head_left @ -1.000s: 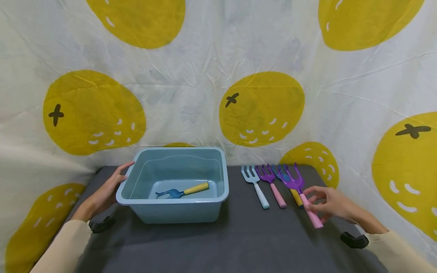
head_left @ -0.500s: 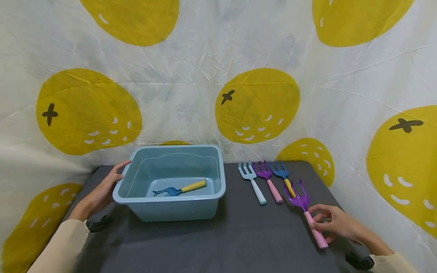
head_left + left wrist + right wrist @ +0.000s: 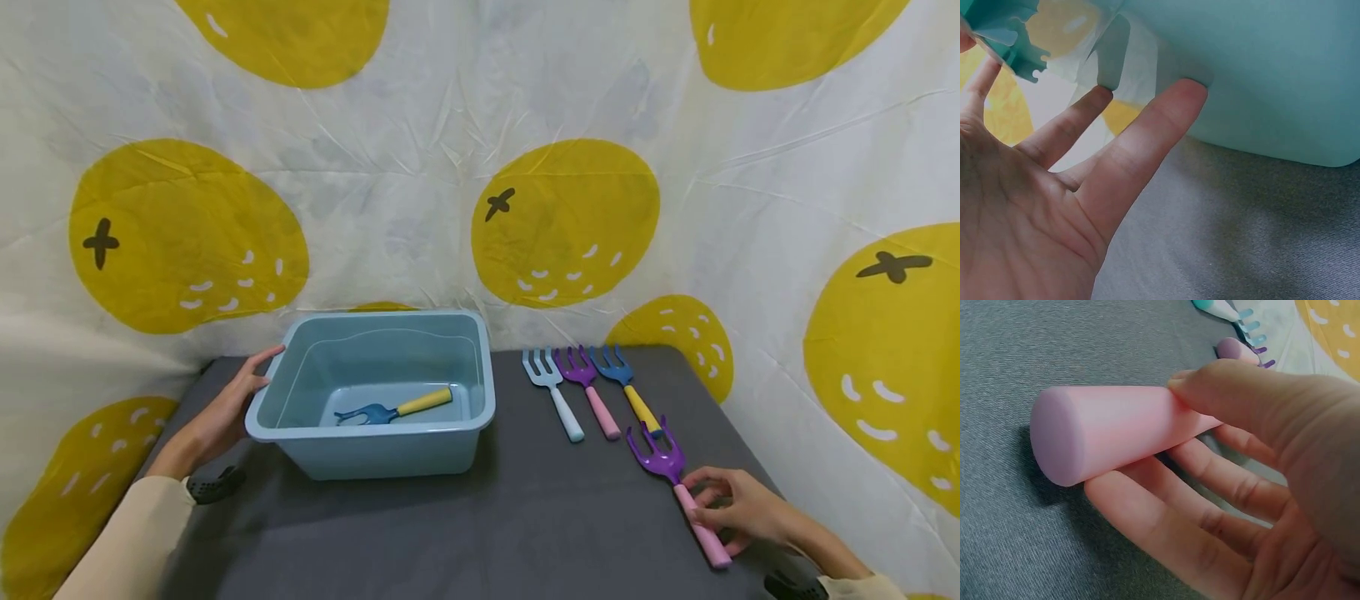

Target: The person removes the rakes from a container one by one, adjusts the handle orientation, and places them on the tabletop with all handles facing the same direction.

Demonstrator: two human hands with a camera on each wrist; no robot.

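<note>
My right hand (image 3: 750,508) pinches the pink handle of a purple garden hand fork (image 3: 663,461) between thumb and fingers. Its prongs point away from me, and it lies low at the right of the table. In the right wrist view the handle's round end (image 3: 1057,437) sticks out past the fingers. Over on the left, my left hand (image 3: 225,414) touches the side of a light blue tub (image 3: 390,457), fingers extended at its rim and thumb (image 3: 1147,137) straight along its outer wall. Inside the tub lies a blue hand fork with a yellow handle (image 3: 423,402).
Three more hand forks lie side by side right of the tub: a light blue one (image 3: 566,414), a purple one with a pink handle (image 3: 602,412) and a blue one with a yellow handle (image 3: 641,407). A lemon-print cloth (image 3: 390,225) hangs behind the dark table (image 3: 480,533).
My right hand has brought the purple fork down and toward me, away from over the blue and yellow fork, which now shows almost whole. The left hand stays at the tub.
</note>
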